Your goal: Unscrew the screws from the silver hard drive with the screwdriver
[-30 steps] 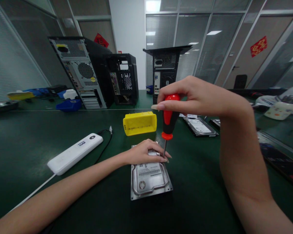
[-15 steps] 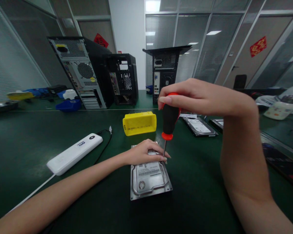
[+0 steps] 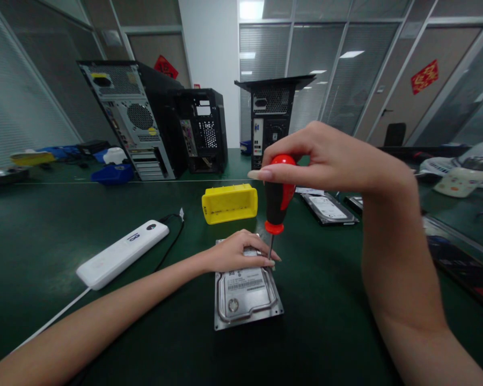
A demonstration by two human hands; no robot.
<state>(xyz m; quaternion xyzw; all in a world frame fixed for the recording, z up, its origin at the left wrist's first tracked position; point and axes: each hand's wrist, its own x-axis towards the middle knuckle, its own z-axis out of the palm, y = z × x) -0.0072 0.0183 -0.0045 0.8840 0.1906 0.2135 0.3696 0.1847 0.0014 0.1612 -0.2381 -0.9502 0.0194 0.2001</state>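
A silver hard drive [image 3: 245, 297] lies flat on the green table, label side up. My left hand [image 3: 241, 252] rests across its far half and grips it, with thumb and fingers around the right edge. My right hand [image 3: 306, 161] is wrapped round the top of a red and black screwdriver [image 3: 277, 203]. The screwdriver stands nearly upright, its shaft going down between my left thumb and fingers to the right edge of the drive. The tip and whatever it touches are hidden by the fingers.
Behind the drive is a yellow bin [image 3: 230, 205]. A white power strip [image 3: 123, 254] with a cable lies to the left. Another hard drive [image 3: 329, 208] is at the right. Computer cases [image 3: 203, 131] stand along the back, and a blue bin [image 3: 112, 174] sits at the left.
My right hand has shifted its grip on the screwdriver: the thumb now points left and more of the red handle shows. The handle has turned. The left hand and drive stay put.
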